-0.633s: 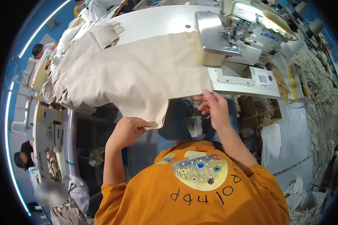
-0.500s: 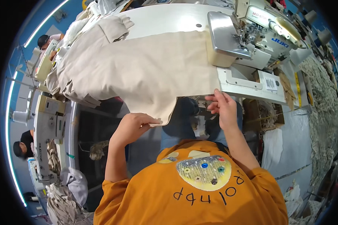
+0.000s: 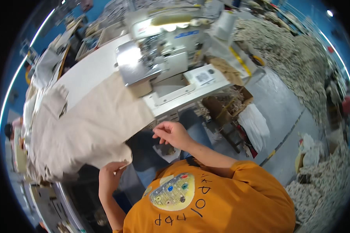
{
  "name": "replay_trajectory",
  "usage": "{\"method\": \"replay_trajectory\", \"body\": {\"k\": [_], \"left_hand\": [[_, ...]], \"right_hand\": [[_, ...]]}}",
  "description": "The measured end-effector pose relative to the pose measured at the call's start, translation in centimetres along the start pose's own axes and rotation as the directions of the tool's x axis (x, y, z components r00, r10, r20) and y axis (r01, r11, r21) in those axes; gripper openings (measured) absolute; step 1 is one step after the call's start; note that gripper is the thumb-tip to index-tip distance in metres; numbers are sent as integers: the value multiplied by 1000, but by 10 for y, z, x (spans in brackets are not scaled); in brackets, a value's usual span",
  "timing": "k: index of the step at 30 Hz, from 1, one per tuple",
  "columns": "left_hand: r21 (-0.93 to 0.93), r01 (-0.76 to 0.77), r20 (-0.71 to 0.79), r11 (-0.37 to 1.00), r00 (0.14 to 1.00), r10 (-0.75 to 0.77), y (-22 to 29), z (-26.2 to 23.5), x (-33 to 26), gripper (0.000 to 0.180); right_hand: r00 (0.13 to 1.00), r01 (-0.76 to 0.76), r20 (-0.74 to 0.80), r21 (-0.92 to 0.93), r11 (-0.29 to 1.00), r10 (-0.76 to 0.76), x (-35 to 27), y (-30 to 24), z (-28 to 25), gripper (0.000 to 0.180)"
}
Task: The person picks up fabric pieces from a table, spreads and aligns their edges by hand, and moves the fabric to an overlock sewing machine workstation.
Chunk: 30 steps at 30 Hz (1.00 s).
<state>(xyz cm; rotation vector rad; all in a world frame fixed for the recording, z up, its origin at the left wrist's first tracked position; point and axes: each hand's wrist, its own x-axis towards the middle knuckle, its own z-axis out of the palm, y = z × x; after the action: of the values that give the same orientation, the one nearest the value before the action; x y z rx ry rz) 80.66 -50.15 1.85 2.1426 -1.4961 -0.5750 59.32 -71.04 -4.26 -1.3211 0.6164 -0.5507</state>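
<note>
Pinched between the thumb and fingers of my left hand (image 3: 111,175) is the near corner of a beige cloth piece (image 3: 87,116). The cloth lies over the white sewing table and drapes off its front edge. Its right end reaches the metal plate of an overlock sewing machine (image 3: 175,50). My right hand (image 3: 172,134) is just off the cloth's right front edge, above my lap. Its fingers are loosely bent and a little apart, with nothing visible in them. The picture is somewhat blurred.
A white machine table (image 3: 93,52) runs along the front. Under its right side stands an open cardboard box (image 3: 217,108) of scraps, with a white cloth (image 3: 254,126) beside it. A large heap of mottled fabric (image 3: 291,50) fills the far right. A thread cone (image 3: 224,25) stands behind the machine.
The view has swung to the right, so the table and machine now sit further left. My left hand keeps the cloth corner. My right hand has come away from the cloth edge, its fingers more bent.
</note>
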Motion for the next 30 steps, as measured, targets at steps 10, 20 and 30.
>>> {"method": "replay_trajectory", "body": {"k": [10, 20, 30], "left_hand": [[-12, -220, -233, 975, 949, 211, 57, -18, 65, 10], [219, -133, -538, 967, 810, 233, 27, 6, 173, 17], [310, -128, -457, 942, 849, 265, 23, 14, 182, 13]], "right_hand": [[928, 122, -341, -99, 988, -149, -42, 23, -96, 22], [33, -51, -603, -798, 601, -797, -69, -53, -282, 36], [234, 16, -373, -922, 387, -898, -41, -74, -336, 22]]}}
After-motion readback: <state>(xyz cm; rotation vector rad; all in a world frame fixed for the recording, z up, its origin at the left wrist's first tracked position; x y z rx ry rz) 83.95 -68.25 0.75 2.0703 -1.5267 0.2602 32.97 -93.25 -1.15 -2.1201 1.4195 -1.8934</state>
